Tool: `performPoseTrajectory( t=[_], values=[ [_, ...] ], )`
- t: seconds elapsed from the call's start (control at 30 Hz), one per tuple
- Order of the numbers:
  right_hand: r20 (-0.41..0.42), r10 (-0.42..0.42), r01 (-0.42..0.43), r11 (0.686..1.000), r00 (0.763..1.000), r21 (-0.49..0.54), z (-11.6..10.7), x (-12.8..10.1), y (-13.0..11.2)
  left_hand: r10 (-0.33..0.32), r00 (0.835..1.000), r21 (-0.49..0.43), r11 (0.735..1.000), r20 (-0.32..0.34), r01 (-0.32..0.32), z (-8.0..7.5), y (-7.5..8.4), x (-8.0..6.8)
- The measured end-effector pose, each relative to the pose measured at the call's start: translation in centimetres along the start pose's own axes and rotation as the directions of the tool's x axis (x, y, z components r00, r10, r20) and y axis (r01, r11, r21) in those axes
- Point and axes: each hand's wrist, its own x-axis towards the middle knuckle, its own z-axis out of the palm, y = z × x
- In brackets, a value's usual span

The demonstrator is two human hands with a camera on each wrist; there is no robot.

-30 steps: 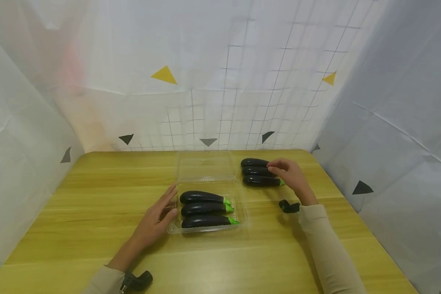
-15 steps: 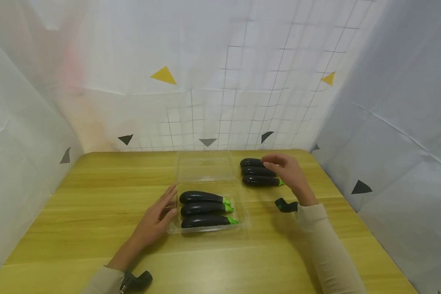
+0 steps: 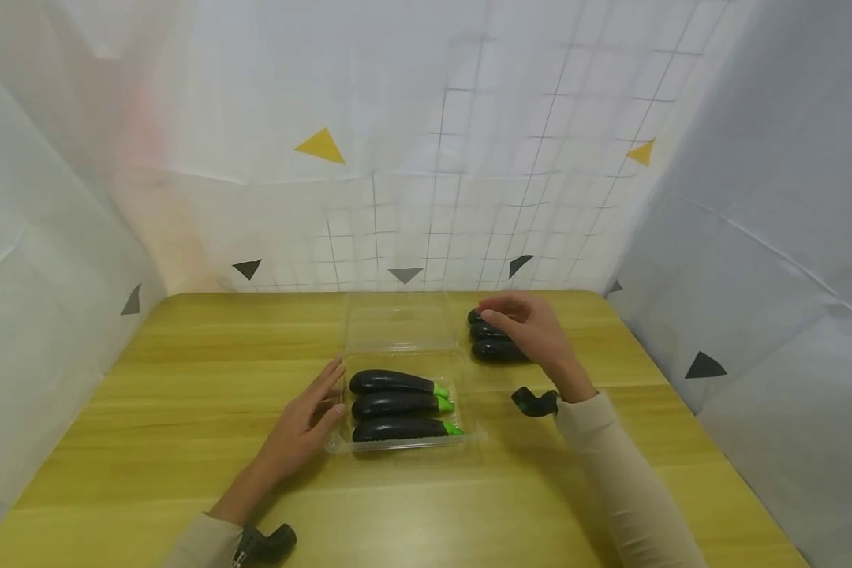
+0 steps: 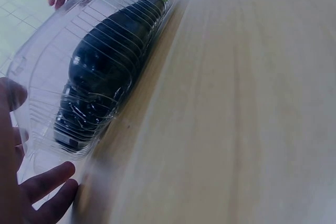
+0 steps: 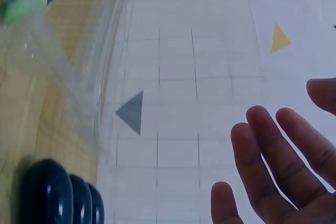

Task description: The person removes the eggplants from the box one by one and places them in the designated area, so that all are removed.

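Right hand: the right hand point(image 3: 528, 325) is raised over the loose eggplants, fingers relaxed and apart in the right wrist view, gripping nothing.
Left hand: the left hand point(image 3: 298, 420) is at the left end of the clear container point(image 3: 426, 444), fingers loosely extended and wrapped round nothing; whether they touch the plastic I cannot tell.
Loose eggplants: three dark eggplants point(image 3: 488, 331) lie side by side on the desk point(image 3: 184, 379), right of the container's lid; the right hand hides their stem ends from the head camera.
Packed eggplants: three more eggplants point(image 3: 394, 405) lie in a row inside the container, green stems to the right.
In the way: the container's raised rim and ribbed wall stand between the packed row and the loose ones; the clear lid point(image 3: 399, 325) is folded back behind, towards the rear wall.
At the wrists: a black device point(image 3: 535, 402) juts from the right sleeve point(image 3: 621, 465), and another black device point(image 3: 270, 543) from the left.
Beyond: white sheeting point(image 3: 255, 209) rises around the desk, bearing grid lines and yellow triangles point(image 3: 322, 147), plus grey and black ones.
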Motion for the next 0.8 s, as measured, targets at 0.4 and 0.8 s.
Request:
performPoseTrajectory(
  t=[0.4,0.8],
  values=[
    [0.137,-0.092,0.091,0.996,0.986,0.013,3.3,1.6,-1.5,-0.003,1.0,0.009,1.0,-0.002,0.003,0.0,0.0,0.1],
    [0.247,-0.13,0.119,0.991,0.96,0.057,6.4,2.1,-1.7,0.02,1.0,0.007,1.0,-0.003,-0.02,0.0,0.0,0.0]
  ],
)
